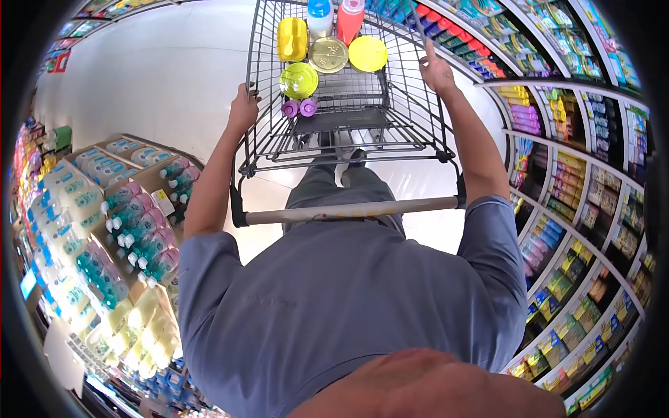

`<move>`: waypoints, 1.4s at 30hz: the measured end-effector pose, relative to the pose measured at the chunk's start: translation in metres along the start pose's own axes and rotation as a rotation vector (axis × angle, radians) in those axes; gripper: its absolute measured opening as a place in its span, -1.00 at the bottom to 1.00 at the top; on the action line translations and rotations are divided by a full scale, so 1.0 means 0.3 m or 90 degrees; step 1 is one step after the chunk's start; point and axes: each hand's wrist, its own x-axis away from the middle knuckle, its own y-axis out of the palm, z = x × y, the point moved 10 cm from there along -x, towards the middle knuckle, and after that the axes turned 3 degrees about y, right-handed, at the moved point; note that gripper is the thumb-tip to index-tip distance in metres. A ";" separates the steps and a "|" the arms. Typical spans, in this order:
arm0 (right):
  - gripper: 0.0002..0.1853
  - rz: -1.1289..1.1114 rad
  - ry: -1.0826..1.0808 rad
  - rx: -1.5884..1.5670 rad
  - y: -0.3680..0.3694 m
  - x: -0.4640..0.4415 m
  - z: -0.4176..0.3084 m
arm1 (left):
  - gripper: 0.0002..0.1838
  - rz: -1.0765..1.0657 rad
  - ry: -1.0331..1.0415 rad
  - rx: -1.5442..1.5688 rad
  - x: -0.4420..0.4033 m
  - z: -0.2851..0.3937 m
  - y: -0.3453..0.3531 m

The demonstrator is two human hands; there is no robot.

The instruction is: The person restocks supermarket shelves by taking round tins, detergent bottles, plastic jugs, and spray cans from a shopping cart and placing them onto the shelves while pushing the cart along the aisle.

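A wire shopping cart (411, 132) stands before me, its handle bar (348, 211) close to my body. My left hand (244, 108) is closed on the cart's left side rim. On the right side rim, my right hand (437, 73) is closed too, one finger lying along the edge. Inside the cart are a yellow container (292, 40), a blue-capped bottle (320, 21), a red bottle (350, 22), a gold-lidded round container (327, 55), a round yellow-lidded one (368, 54), a yellow-green round one (299, 81) and two purple-capped items (307, 107).
Shelves (557, 139) packed with colourful packages curve along my right. At the left, a display (125, 209) holds many pump bottles and jugs in cardboard trays. Pale floor (160, 76) stretches ahead and to the left of the cart.
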 end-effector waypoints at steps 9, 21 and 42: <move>-0.21 0.147 -0.304 0.215 -0.163 0.020 -0.397 | -0.55 0.135 -0.027 -0.096 0.113 -0.104 -0.117; -0.50 0.271 -0.308 -0.033 -0.323 0.554 -0.516 | -0.55 0.268 -0.146 -0.071 0.135 -0.228 -0.253; -0.71 0.184 -0.321 0.023 -0.338 -0.333 -1.098 | -0.57 0.402 -0.243 -0.078 -0.232 -0.360 -0.684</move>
